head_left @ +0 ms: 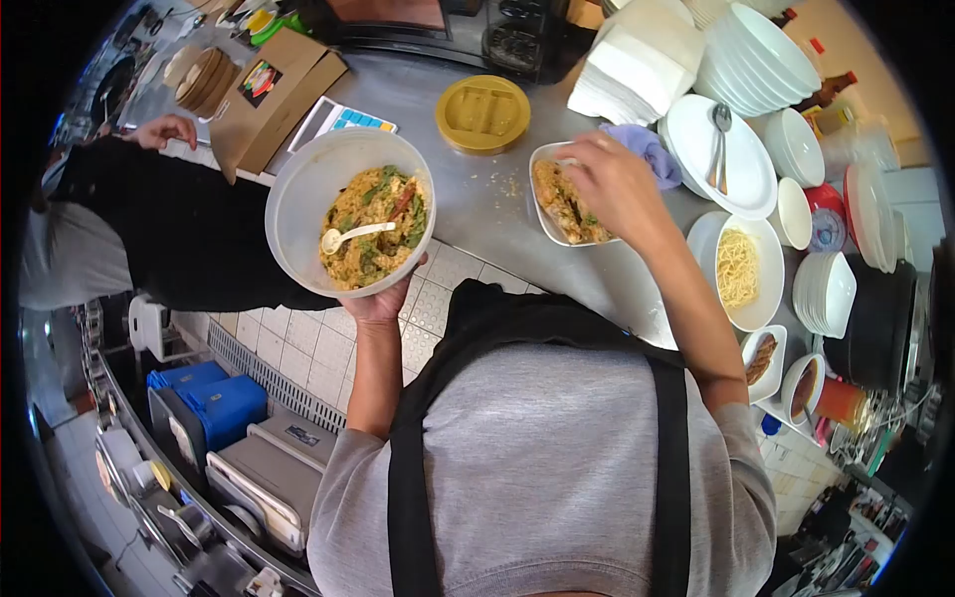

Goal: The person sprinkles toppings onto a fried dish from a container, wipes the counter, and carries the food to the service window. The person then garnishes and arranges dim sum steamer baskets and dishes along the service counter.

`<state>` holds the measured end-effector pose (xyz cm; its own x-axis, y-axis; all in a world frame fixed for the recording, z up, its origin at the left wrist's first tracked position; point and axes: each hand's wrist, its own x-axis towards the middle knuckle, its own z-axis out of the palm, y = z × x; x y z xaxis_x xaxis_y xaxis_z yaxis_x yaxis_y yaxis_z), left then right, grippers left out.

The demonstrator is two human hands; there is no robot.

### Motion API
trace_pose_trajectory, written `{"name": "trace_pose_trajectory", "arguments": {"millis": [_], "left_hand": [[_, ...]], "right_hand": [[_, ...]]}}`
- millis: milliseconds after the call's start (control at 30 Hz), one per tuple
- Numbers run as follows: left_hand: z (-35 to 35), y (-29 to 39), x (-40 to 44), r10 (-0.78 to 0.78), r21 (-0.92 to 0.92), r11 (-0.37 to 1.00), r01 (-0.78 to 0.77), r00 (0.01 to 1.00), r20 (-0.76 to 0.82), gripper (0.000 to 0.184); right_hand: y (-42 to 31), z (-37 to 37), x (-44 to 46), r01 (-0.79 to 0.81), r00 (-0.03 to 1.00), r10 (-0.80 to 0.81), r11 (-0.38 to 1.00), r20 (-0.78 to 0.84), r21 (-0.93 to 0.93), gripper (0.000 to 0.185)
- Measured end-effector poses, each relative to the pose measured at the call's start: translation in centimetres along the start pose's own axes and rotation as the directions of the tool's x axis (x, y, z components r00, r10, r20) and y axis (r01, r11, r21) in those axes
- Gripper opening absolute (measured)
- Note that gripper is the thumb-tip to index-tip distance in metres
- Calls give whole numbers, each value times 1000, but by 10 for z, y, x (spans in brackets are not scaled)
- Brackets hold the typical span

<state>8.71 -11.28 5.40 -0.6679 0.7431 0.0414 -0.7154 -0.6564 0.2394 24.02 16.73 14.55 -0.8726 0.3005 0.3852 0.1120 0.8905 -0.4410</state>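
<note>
Rightward of the clear bowl (pixel 293 214), which the left hand (pixel 383 301) holds from beneath with fingers mostly hidden, lies the white tub (pixel 533 202) on the steel counter (pixel 479 204); the right hand (pixel 615 181) is over it, fingers curled (whether gripping food (pixel 557 207), one cannot tell).

Stacked bowls (pixel 758 62) are crowding a metal counter (pixel 479 204) and a grate (pixel 277 370) is edging tiled floor (pixel 430 316): a commercial kitchen.
</note>
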Motion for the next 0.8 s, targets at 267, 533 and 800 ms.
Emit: {"name": "trace_pose_trajectory", "arguments": {"millis": [267, 533, 800], "left_hand": [[-20, 14, -62, 188, 127, 979, -159, 948, -258, 83], [-36, 12, -74, 192, 195, 973, -120, 892, -409, 88], [5, 8, -27, -12, 141, 989, 36, 985, -172, 77]], "right_hand": [[6, 111, 113, 152, 865, 14, 945, 502, -288, 39], [-73, 54, 101, 112, 819, -241, 957, 521, 266, 51], [-121, -10, 64, 445, 738, -565, 818, 369, 364, 47]]}}
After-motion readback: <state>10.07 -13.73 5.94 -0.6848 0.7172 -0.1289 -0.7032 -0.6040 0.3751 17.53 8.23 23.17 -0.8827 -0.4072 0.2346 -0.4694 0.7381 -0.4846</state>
